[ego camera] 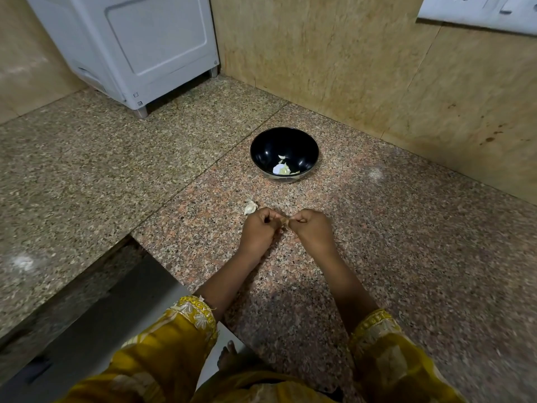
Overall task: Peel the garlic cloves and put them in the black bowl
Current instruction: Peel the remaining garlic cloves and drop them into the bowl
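A black bowl (pixel 284 154) stands on the granite counter (pixel 377 228) near the back wall, with a few pale garlic pieces (pixel 281 168) in its bottom. In front of it my left hand (pixel 259 231) and my right hand (pixel 313 229) meet, fingers curled, both pinching a small garlic clove (pixel 285 222) between their fingertips. The clove is mostly hidden by the fingers. One more pale garlic clove (pixel 250 207) lies on the counter just beyond my left hand.
A white appliance (pixel 130 50) on short feet stands at the back left. Beige tiled walls form the corner behind the bowl. A white socket plate (pixel 479 13) is at the top right. The counter edge drops off at the lower left.
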